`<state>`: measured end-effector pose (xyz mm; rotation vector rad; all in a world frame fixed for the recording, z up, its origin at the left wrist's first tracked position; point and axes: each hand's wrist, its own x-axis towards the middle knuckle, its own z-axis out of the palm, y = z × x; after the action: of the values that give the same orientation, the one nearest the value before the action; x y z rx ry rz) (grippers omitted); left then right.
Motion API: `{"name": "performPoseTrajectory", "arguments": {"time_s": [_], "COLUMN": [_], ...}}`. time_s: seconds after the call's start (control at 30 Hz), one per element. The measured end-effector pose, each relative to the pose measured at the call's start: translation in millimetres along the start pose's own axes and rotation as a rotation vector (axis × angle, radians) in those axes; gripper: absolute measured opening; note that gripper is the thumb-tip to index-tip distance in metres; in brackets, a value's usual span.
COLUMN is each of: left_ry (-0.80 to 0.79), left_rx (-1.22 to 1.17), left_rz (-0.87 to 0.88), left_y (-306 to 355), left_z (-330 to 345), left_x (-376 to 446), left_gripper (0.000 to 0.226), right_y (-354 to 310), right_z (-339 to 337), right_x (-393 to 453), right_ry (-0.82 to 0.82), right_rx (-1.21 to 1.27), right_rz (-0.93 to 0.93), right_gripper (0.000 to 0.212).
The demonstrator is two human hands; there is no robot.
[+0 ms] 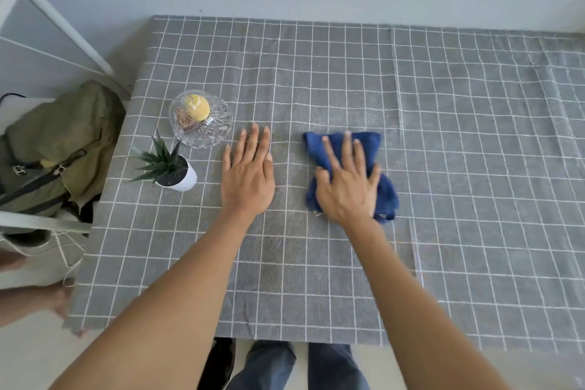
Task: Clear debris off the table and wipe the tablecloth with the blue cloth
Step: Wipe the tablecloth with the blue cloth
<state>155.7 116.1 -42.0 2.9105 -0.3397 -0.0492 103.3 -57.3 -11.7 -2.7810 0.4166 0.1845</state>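
Right hand (346,182): palm down, fingers spread, pressed flat on the blue cloth (373,149) just right of frame centre. The cloth is bunched, showing beyond the fingertips and along the hand's right side, and lies directly on the tablecloth (459,136). Nothing is pinched; the hand bears down on top of the cloth.

Left hand (248,174): palm down, fingers extended and close together, flat on the bare tablecloth just left of the cloth. Hand and cloth are apart, with a strip of grey fabric between them.

Tablecloth: grey with a white grid, covering the whole worktop. A small pale speck (316,214) lies at the near edge of the cloth, beside the heel of the right hand; what it is cannot be told.

Left of centre: a cut-glass bowl (218,133) holding a yellow object (198,107) and some brownish pieces, near the left hand's fingertips. Nearer the lower left stands a small spiky green plant (161,158) in a white pot (186,182), upright, just beside the bowl.

Off the worktop, left edge of frame: an olive-green bag (63,142).
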Motion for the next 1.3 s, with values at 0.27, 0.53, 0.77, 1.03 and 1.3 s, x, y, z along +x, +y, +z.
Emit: {"name": "performPoseTrajectory", "arguments": {"time_s": [0.27, 0.53, 0.77, 1.03, 1.3], "left_ry": [-0.018, -0.092, -0.137, -0.063, -0.08], "left_rx": [0.002, -0.052, -0.076, -0.069, -0.056], "left_rz": [0.007, -0.064, 0.133, 0.132, 0.117], "left_y": [-2.9, 16.3, 86.0, 89.2, 88.4], "left_z": [1.3, -2.3, 5.8, 15.0, 16.0], "left_x": [1.2, 12.0, 59.1, 60.0, 60.1], "left_gripper": [0.054, 0.052, 0.05, 0.05, 0.05], "right_y": [58.5, 91.6, 93.3, 51.4, 100.4], "right_z": [-18.3, -33.5, -32.9, -21.8, -41.4], "right_x": [31.9, 36.5, 37.1, 53.2, 84.6], "right_ry": [0.037, 0.057, 0.063, 0.021, 0.091], "right_rx": [-0.001, 0.042, 0.046, 0.04, 0.089], "right_rz": [0.108, 0.246, 0.238, -0.026, 0.283], "right_gripper": [0.059, 0.059, 0.059, 0.057, 0.059]}}
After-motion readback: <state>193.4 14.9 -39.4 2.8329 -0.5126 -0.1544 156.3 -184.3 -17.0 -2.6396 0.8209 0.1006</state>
